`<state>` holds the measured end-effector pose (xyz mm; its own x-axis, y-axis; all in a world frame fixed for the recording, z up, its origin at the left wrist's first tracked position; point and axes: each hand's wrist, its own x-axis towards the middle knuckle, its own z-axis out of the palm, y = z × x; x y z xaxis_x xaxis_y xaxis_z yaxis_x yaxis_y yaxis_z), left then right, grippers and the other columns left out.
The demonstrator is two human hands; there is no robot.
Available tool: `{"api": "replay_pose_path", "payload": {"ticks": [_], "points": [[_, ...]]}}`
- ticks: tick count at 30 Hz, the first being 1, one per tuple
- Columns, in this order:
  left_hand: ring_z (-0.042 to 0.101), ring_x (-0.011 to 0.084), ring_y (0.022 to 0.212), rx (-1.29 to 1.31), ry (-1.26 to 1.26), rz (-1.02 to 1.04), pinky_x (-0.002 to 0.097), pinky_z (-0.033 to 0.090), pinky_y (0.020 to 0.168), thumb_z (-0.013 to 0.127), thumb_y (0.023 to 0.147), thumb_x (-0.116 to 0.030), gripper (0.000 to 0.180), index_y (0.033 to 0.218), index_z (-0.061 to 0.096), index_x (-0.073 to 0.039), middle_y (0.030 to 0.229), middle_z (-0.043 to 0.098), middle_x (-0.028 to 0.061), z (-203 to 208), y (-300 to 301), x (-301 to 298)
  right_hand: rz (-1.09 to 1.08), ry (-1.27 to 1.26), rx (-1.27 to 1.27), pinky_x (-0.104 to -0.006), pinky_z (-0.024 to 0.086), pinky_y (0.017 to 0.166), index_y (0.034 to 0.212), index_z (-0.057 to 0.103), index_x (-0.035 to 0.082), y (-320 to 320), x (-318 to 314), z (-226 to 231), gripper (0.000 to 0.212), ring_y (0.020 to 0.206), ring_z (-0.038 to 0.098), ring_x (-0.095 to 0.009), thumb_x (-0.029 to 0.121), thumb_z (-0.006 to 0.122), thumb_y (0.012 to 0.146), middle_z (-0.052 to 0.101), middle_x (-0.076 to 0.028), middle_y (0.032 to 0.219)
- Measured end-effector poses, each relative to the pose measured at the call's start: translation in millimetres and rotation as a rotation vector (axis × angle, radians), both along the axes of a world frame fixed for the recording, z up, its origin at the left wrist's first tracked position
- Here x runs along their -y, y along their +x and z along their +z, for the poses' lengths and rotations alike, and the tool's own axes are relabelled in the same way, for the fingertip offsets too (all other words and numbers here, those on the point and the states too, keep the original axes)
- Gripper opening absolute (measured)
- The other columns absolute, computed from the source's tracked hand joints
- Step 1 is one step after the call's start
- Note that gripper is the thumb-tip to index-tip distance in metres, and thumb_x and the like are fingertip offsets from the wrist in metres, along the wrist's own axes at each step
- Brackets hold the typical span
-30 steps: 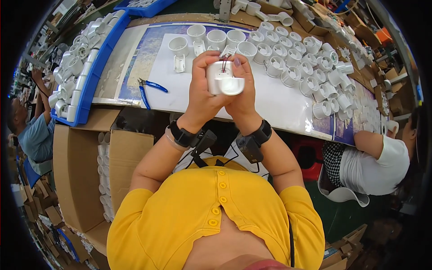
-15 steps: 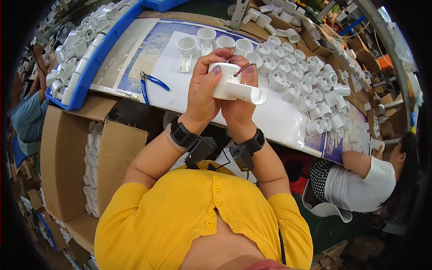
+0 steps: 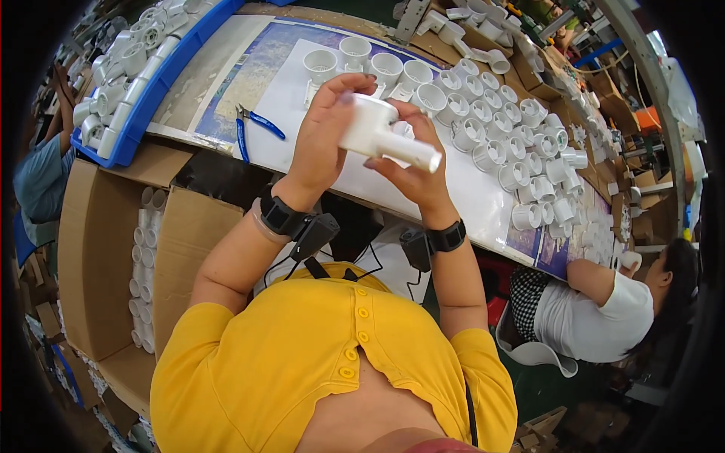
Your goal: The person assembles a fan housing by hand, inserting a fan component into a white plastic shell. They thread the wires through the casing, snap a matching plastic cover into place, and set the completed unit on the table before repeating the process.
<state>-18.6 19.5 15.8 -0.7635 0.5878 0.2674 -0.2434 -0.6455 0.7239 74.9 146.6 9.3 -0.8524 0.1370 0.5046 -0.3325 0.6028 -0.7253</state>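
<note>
Raised above the near edge of the table [image 3: 476, 204], the left hand [image 3: 319, 140] clamps a white cup [image 3: 368, 124]; the right hand [image 3: 424, 181] curls round its spout [image 3: 411, 150], grip unclear

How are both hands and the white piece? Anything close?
Left hand holding white piece. Right hand at its stem, grip unclear. White cups just beyond; pliers off left.

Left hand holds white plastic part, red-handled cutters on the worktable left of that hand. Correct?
Handle colour's wrong: head view shows blue-handled cutters, on the worktable left of the left hand, which holds the white plastic part.
</note>
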Motion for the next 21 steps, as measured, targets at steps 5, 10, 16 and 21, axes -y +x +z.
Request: {"api": "replay_pose_path", "payload": {"ticks": [5, 10, 16, 21], "points": [[0.055, 0.0216, 0.108, 0.255, 0.214, -0.167, 0.0376, 0.041, 0.099, 0.034, 0.098, -0.029, 0.035, 0.113, 0.051, -0.003, 0.115, 0.057, 0.0123, -1.3, 6.4, 2.2, -0.052, -0.003, -0.134, -0.0388, 0.03, 0.106, 0.131, 0.045, 0.0, -5.8, 11.5, -14.9, 0.083, 0.126, 0.042, -0.028, 0.029, 0.084, 0.064, 0.043, -0.014, 0.137], [0.056, 0.0205, 0.104, 0.188, 0.153, 0.124, 0.0364, 0.044, 0.095, 0.037, 0.097, -0.027, 0.031, 0.111, 0.051, -0.002, 0.108, 0.057, 0.0108, -14.3, -5.6, 6.6, -0.078, -0.195, -0.274, -0.045, 0.027, 0.108, 0.128, 0.048, 0.002, -6.6, 8.4, -9.9, 0.076, 0.12, 0.047, -0.031, 0.031, 0.082, 0.066, 0.051, -0.014, 0.128], [0.055, 0.0099, 0.09, -0.205, 0.024, 0.192, 0.0239, 0.046, 0.079, 0.045, 0.096, -0.017, 0.02, 0.109, 0.051, -0.003, 0.101, 0.057, 0.0049, -10.0, -0.8, 13.0, -0.072, 0.355, -0.143, -0.0456, 0.03, 0.108, 0.129, 0.046, 0.004, -1.3, 11.3, 26.1, 0.076, 0.118, 0.05, -0.03, 0.038, 0.078, 0.07, 0.052, -0.013, 0.129], [0.054, 0.0084, 0.088, -0.184, -0.01, 0.165, 0.0224, 0.046, 0.077, 0.046, 0.096, -0.015, 0.018, 0.108, 0.052, -0.003, 0.099, 0.057, 0.0045, -9.7, 5.9, 19.3, -0.056, 0.439, -0.185, -0.0461, 0.033, 0.105, 0.128, 0.047, 0.004, -2.9, 16.6, 19.2, 0.072, 0.113, 0.053, -0.032, 0.037, 0.077, 0.071, 0.052, -0.013, 0.128]]}}
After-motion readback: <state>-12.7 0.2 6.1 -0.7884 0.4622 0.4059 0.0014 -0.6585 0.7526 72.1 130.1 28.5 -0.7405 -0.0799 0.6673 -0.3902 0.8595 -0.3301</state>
